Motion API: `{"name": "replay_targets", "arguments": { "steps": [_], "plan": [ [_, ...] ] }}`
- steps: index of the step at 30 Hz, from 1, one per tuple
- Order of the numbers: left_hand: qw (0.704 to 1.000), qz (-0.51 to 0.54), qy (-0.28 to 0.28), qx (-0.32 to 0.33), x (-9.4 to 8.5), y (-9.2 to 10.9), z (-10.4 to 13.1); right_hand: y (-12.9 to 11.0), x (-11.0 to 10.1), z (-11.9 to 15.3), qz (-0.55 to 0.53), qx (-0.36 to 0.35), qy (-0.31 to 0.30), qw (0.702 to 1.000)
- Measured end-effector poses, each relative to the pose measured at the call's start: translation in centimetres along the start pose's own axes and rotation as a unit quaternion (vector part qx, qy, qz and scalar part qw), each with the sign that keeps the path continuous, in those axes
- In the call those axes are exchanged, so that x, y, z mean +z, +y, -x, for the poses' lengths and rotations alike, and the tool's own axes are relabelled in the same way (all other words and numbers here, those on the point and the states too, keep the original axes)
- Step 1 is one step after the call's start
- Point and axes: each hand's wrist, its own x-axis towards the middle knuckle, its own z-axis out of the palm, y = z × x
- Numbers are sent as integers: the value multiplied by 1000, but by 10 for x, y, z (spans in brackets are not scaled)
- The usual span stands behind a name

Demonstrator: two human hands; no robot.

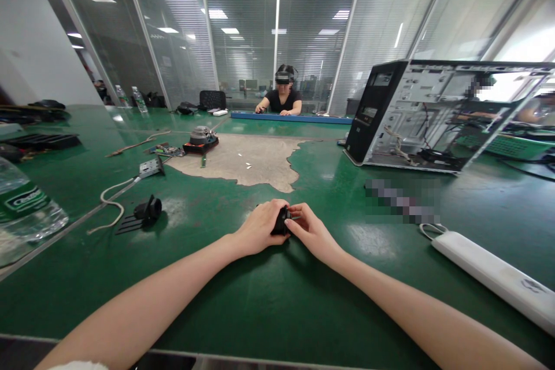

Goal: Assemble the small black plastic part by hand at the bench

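A small black part (pixel 281 223) sits between my two hands, just above or on the green table (pixel 243 306); its exact kind is not clear. My left hand (pixel 261 225) is wrapped over it from the left, covering much of it. From the right, the fingers of my right hand (pixel 313 232) pinch its near side. To the left on the table lies another black plastic piece (pixel 150 209) with a round end and flat prongs.
An open computer case (pixel 390 121) stands at the right, with a white power strip (pixel 489 272) in front. A water bottle (pixel 26 202) is at the left. Further back are a metal bracket (pixel 150 167) and a heatsink-like unit (pixel 202 137). Across the table sits a person (pixel 284 98).
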Motion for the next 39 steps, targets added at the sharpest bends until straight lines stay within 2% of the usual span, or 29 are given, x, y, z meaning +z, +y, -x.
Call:
{"name": "replay_targets", "arguments": {
  "steps": [3, 8, 12, 16, 18, 23, 32, 39],
  "plan": [
    [1000, -1, -2, -1, 0, 0, 0, -4, 0, 2, 0, -10, -7, 1000],
    [1000, -1, 3, -1, 1, 0, 0, -4, -1, 1, 21, -46, 31, 998],
    [1000, -5, 0, 0, 1, 0, 0, 0, -1, -2, 19, -28, 31, 999],
    [1000, -6, -4, 1, 0, 0, -1, 1, 0, -1, 8, -1, 0, 1000],
    [1000, -2, -7, -1, 0, -1, -1, -1, 0, 1, 10, -10, -9, 1000],
    [1000, 5, -5, -2, -1, 0, 0, -5, -1, 2, 25, -48, 17, 998],
    [1000, -4, 0, -5, 1, 0, -1, 1, -1, -1, 11, -4, 3, 1000],
    [1000, -1, -5, -5, 0, 0, 0, -5, -1, 2, 4, -38, 9, 999]
  ]
}}
